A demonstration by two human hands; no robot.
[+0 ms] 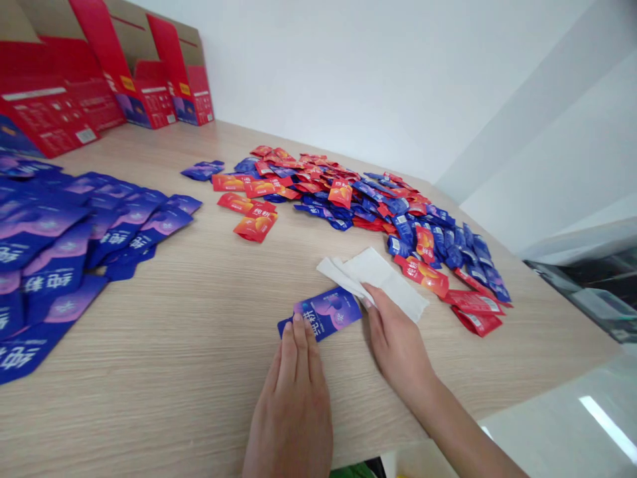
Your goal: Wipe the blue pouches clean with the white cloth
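Right now, the left hand (288, 398) lies open on a glossy purple-blue sachet (331, 312), while the right hand (398, 345) pinches a folded white paper sheet (383, 282) on the pale wood-grain desk (149, 398).

Bright, even, cool-white light across the whole scene, its source out of frame. Pale, nearly flat brightness on the white wall (378, 79) at upper right. Only faint, soft shadows beneath the left hand (291, 405) and right hand (398, 345) near bottom centre. One hard streak of glare on the glossy surface (607, 425) at lower right. Strong wide-angle bending toward the edges, with the red cartons (107, 66) at upper left leaning sharply. Slight softness over the blue packets (50, 265) at far left; crispest detail near frame centre, along the wood grain of the tabletop (209, 345).
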